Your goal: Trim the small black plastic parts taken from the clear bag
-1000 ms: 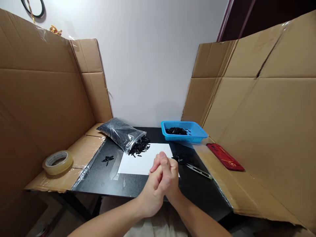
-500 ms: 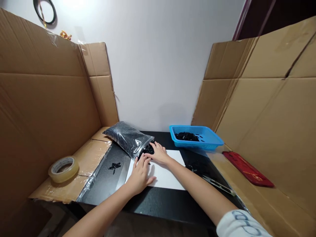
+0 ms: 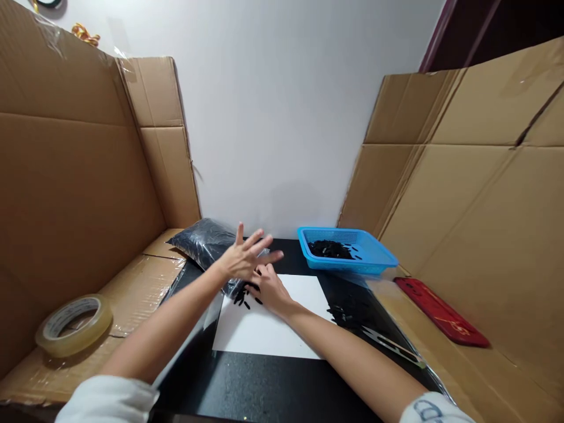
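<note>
My left hand [image 3: 247,255] hovers over the mouth of a clear plastic bag, its fingers spread wide and nothing in them. The bag [image 3: 200,238] lies on its side and is full of small dark pieces. Close beside the bag's mouth, my right hand [image 3: 273,289] rests low with its fingers curled; the left hand partly hides them, and what they hold cannot be made out. Loose black elongated pieces [image 3: 241,296] lie by the right thumb, on a white sheet [image 3: 264,335] under the right hand and forearm.
A blue basket [image 3: 374,258] holding black pieces [image 3: 330,249] stands at the back right. Below it lie a dark pile [image 3: 346,314] and metal tweezers [image 3: 390,345]. A red case [image 3: 440,311] lies far right; a tape roll [image 3: 73,329] sits left. Cardboard walls [image 3: 79,170] flank the black table [image 3: 247,376].
My left hand has risen from the sheet, moved over the bag's mouth and spread its fingers. The right hand has shifted slightly lower with fingers more curled. More black pieces show on the sheet.
</note>
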`<state>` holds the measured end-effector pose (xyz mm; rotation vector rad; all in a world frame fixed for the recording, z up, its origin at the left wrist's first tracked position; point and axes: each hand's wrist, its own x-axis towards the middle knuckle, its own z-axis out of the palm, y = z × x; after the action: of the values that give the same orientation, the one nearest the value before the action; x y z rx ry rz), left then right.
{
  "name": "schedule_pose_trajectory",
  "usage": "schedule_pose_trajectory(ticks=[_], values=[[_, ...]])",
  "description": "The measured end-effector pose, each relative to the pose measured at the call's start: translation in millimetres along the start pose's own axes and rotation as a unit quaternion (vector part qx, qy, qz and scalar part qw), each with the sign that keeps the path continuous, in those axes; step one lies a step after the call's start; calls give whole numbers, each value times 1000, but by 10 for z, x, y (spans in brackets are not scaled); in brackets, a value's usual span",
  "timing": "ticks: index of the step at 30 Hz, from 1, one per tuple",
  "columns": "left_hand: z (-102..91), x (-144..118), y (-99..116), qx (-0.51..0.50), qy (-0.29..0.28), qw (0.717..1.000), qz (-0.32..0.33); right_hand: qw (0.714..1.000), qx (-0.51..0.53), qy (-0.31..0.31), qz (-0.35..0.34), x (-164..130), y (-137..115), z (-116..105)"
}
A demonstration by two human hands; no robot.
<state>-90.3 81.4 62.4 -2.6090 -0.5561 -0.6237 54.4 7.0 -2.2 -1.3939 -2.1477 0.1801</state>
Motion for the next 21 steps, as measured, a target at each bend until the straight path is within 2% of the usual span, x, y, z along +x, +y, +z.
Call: schedule_pose_trajectory(ticks=[4,7,10,15,18,21], values=[[-161,141,-470,14,43,995,-85,999,-28,16,1,-4,27,35],[-177,76,-538,11,57,989,-136,999,-25,25,4,-11,36,35],[-124,47,-346,-7,57,986,-159,1000,-12,29,5,-28,74,6],[-10,43,232,-38,70,970,-231,999,38,19,5,-161,225,-109],[91,-68,519,-80,43,964,-249,997,79,-6,-10,-287,338,-208],[208,-214,668,-129,10,963,-235,993,115,-6,-6,-387,457,-309]])
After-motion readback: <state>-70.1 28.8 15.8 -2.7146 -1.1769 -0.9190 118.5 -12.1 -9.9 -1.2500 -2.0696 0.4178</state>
